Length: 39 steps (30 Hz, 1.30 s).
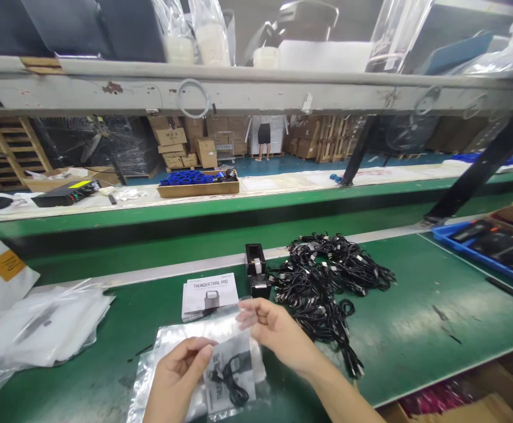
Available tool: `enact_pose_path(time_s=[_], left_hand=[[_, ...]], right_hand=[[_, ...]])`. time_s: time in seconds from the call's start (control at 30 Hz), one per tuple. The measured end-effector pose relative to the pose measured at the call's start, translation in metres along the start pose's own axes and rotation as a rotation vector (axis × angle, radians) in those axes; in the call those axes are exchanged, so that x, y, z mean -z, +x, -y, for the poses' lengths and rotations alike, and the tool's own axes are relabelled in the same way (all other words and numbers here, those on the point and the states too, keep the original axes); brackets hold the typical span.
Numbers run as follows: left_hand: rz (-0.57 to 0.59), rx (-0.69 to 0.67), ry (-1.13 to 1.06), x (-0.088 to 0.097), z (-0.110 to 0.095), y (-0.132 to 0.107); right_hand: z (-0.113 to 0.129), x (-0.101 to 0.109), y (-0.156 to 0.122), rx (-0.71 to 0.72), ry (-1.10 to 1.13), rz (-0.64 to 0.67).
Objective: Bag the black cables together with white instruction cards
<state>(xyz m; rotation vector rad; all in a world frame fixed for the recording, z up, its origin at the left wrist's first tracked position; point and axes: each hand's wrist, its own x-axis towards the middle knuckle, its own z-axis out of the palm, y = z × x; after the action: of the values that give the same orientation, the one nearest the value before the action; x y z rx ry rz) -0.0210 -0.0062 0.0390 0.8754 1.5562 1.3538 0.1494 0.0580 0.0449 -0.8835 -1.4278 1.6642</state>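
A clear plastic bag (pixel 230 385) hangs between my hands, above other flat clear bags (pixel 168 341) on the green bench. Inside it are a folded leaflet and a coiled black cable (pixel 230 382). My left hand (pixel 181 373) pinches the bag's left edge between thumb and fingers. At the top right of the bag, my right hand (pixel 274 329) grips the clear film near its opening. Just beyond the hands lies a stack of printed leaflets (pixel 210 294) reading "THUNDER TRAIL PRO". Beside it stands a black tape dispenser (pixel 257 270). Right of that sprawls a heap of black cables (pixel 327 282).
White plastic-wrapped sleeves (pixel 54 329) lie on the left. A blue tray (pixel 489 247) with dark devices sits at the right edge. Behind the bench, a ledge carries a cardboard box of blue parts (pixel 199 183). An overhead shelf (pixel 256 91) spans the view. A person (pixel 264 138) stands far back.
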Motion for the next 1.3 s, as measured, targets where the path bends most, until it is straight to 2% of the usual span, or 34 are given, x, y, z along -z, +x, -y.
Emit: enact_pose_path(time_s=[0.1, 0.2, 0.37, 0.53, 0.67, 0.77, 0.83, 0.93, 1.03, 1.1, 1.2, 1.23, 1.3], left_hand=[[0.009, -0.016, -0.038, 0.001, 0.001, 0.002], [0.023, 0.031, -0.049, 0.003, 0.002, 0.006], [-0.036, 0.026, -0.076, 0.001, 0.001, 0.007], [0.016, 0.032, -0.031, 0.004, 0.0, 0.007], [0.105, 0.089, -0.034, 0.014, 0.001, 0.011], [0.067, 0.149, -0.178, 0.011, 0.002, 0.014], [0.062, 0.122, -0.209, 0.005, 0.005, 0.013], [0.09, 0.078, -0.036, -0.004, 0.012, 0.011], [0.091, 0.114, 0.063, -0.006, 0.018, 0.008], [0.036, 0.109, 0.06, -0.004, 0.021, 0.008], [-0.045, 0.084, 0.031, -0.002, 0.024, 0.007], [-0.047, 0.085, 0.01, -0.002, 0.026, 0.008], [-0.041, 0.116, -0.037, -0.002, 0.03, 0.008]], right_hand=[[-0.006, 0.0, 0.0, -0.026, -0.019, -0.018], [-0.006, 0.001, 0.0, 0.008, -0.02, -0.04], [-0.004, 0.005, -0.002, 0.008, -0.035, -0.098], [-0.009, 0.006, -0.001, -0.037, -0.031, -0.037], [-0.007, 0.008, -0.002, 0.052, -0.16, -0.026], [-0.006, 0.008, -0.003, 0.146, -0.215, -0.005], [-0.007, 0.008, -0.003, 0.198, -0.252, 0.009], [-0.007, 0.01, -0.005, 0.228, -0.308, 0.056], [-0.006, 0.018, -0.005, 0.206, -0.355, 0.076], [-0.004, 0.026, -0.002, 0.177, -0.394, -0.086], [0.001, 0.037, 0.012, 0.127, -0.566, -0.479], [0.002, 0.04, 0.019, 0.105, -0.626, -0.559], [0.003, 0.044, 0.033, 0.055, -0.677, -0.599]])
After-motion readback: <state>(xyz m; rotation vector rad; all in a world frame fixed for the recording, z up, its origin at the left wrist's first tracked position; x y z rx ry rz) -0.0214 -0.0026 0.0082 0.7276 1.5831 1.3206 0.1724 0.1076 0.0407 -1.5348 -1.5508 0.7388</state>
